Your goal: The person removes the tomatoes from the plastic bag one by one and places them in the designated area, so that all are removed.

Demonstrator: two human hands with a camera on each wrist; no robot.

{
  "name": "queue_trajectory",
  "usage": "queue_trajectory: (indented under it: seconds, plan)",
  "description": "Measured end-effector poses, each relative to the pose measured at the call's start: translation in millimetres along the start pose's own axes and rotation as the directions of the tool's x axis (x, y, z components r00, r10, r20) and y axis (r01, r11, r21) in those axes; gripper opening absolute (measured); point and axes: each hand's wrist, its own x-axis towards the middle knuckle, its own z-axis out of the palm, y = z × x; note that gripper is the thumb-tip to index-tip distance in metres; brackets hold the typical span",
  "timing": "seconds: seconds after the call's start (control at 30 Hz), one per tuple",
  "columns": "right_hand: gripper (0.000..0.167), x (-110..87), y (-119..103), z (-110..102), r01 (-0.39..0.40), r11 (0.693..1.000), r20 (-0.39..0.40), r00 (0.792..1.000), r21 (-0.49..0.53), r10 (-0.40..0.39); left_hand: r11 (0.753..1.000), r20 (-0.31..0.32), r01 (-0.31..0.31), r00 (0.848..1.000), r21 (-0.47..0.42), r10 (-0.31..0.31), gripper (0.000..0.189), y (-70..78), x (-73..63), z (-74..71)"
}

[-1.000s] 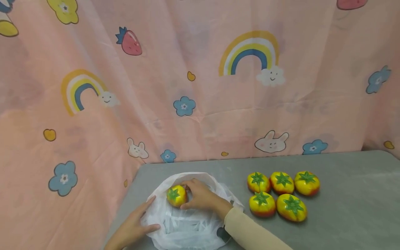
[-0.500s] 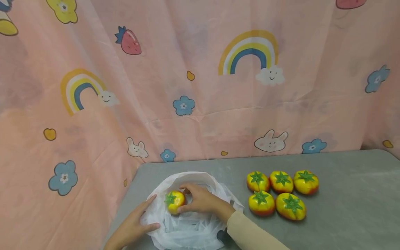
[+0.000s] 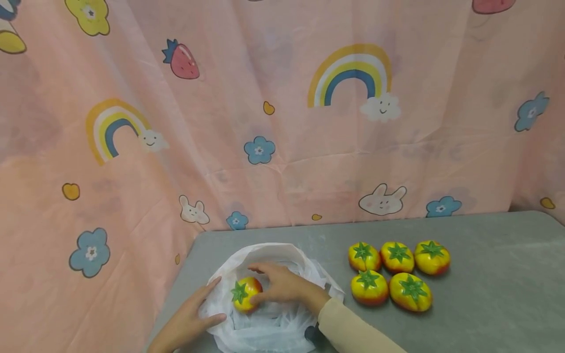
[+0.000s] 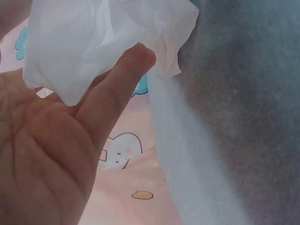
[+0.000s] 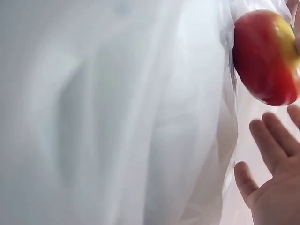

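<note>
A yellow-and-red toy tomato point(image 3: 248, 288) with a green star-shaped top lies tilted to the left in the mouth of a white plastic bag point(image 3: 260, 338). My right hand point(image 3: 286, 284) is over the bag; its thumb is against the tomato's right side. In the right wrist view, the fingers point(image 5: 276, 143) are straight and spread, apart from the tomato's red underside point(image 5: 265, 61). At the bag's left rim, my left hand point(image 3: 190, 314) has thumb and index finger spread. The left wrist view has its straight fingers point(image 4: 115, 96) against the bag's thin edge point(image 4: 89, 51).
Several similar toy tomatoes point(image 3: 397, 258) stand in two rows on the grey table point(image 3: 494, 284), right of the bag. A pink patterned curtain point(image 3: 282, 122) hangs behind the table and along its left side. A small dark object point(image 3: 312, 334) is by the right sleeve.
The tomato has moved slightly down and toward me in the bag, its green top turning left. My right fingers have spread away from it. My left hand has stayed at the rim.
</note>
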Motion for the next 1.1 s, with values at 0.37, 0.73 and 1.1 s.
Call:
queue_trajectory:
  seconds: [0.37, 0.73, 1.1]
  plan:
    - [0.072, 1.9, 4, 2, 0.063, 0.995, 0.069, 0.996, -0.072, -0.058, 0.999, -0.016, -0.048, 0.999, 0.005, 0.048, 0.090, -3.2, -0.2, 1.8]
    - [0.072, -22.9, -4, -13, 0.100, 0.992, -0.025, 0.994, -0.083, -0.103, 0.997, 0.015, -0.077, 0.997, 0.031, 0.077, 0.100, -7.0, -0.3, -2.6]
    - [0.072, -80.1, -5, -39, 0.044, 0.997, -0.112, 0.992, -0.065, -0.051, 0.989, 0.037, -0.144, 0.989, 0.030, 0.143, 0.104, -11.8, -1.4, -6.1]
